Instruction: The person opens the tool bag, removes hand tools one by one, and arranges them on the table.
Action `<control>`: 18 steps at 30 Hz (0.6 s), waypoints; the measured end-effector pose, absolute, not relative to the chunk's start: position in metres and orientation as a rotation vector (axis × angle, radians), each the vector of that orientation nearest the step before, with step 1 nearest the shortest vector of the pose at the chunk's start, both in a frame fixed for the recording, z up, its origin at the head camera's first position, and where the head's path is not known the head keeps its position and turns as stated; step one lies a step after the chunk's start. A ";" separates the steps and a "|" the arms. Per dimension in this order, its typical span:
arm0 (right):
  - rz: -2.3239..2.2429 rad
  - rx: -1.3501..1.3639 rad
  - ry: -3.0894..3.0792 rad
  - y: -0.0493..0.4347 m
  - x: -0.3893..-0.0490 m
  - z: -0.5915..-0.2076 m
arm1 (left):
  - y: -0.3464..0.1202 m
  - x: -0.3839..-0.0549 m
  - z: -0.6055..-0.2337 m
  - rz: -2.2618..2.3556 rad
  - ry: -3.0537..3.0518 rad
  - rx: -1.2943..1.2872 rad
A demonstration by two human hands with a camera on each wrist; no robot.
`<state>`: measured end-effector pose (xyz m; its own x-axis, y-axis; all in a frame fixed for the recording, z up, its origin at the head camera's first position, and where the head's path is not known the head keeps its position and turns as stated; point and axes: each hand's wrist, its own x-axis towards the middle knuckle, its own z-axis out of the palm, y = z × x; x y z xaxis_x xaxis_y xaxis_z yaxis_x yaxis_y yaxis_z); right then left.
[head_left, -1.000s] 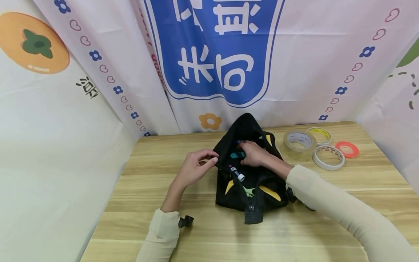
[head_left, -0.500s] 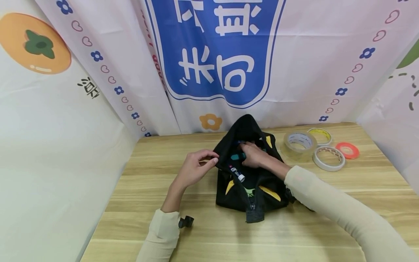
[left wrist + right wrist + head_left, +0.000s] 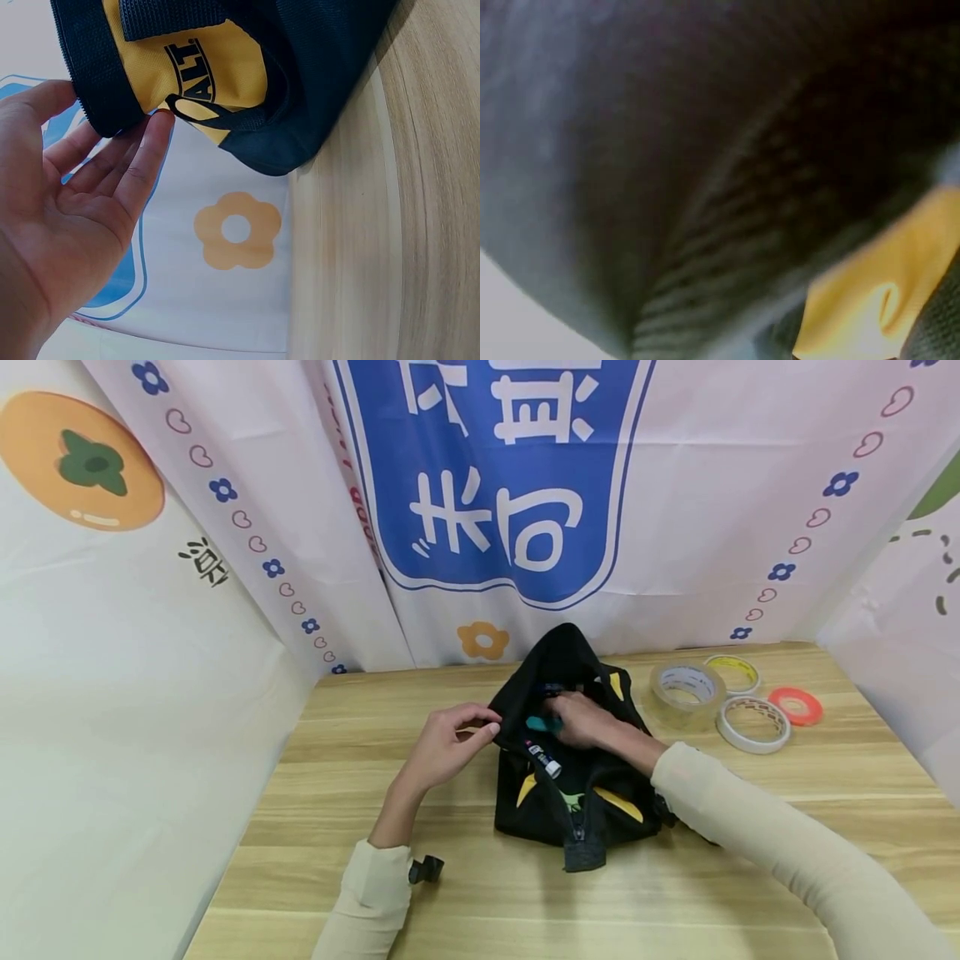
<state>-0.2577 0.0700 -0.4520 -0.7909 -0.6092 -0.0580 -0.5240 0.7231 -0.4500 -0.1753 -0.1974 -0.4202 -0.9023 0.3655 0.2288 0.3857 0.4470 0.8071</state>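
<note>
A black and yellow zippered tool bag (image 3: 525, 810) stands unzipped on the table, its mouth facing up. My left hand (image 3: 442, 745) pinches the left edge of the opening between thumb and fingers; in the left wrist view that hand (image 3: 90, 180) is at the zipper edge of the bag (image 3: 225, 67). Inside the bag reaches my right hand (image 3: 585, 720), its fingertips partly hidden, so I cannot tell what it holds. Beside its fingers lies a teal item (image 3: 542, 724). A glue stick (image 3: 543, 760) lies nearer the front. Blurred dark fabric (image 3: 705, 150) fills the right wrist view.
Right of the bag lie several tape rolls: a wide clear one (image 3: 687, 689), a yellow-cored one (image 3: 735, 672), a white one (image 3: 753, 724) and a red one (image 3: 797, 704). A printed cloth (image 3: 697, 527) hangs along the table's back edge.
My right hand has shifted slightly inside the bag, and its fingers have come down a little beside the teal item. The left hand keeps its place on the bag's edge.
</note>
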 end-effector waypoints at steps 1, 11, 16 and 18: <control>-0.651 -0.917 2.739 0.070 -0.257 -0.451 | -0.197 -0.175 -0.420 -1.488 -2.654 -0.690; -0.941 -0.854 2.797 0.075 -0.253 -0.434 | -0.198 -0.173 -0.418 -1.502 -2.646 -0.682; -1.021 -0.838 2.832 0.081 -0.242 -0.428 | -0.198 -0.173 -0.418 -1.490 -2.639 -0.696; -1.056 -0.840 2.849 0.083 -0.237 -0.425 | -0.198 -0.173 -0.419 -1.492 -2.638 -0.695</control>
<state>-0.2370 0.0826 -0.4246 -0.8579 -0.4780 0.1884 -0.4853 0.6335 -0.6027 -0.1733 -0.1975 -0.4186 -0.8997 0.3635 0.2419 0.3946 0.4398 0.8067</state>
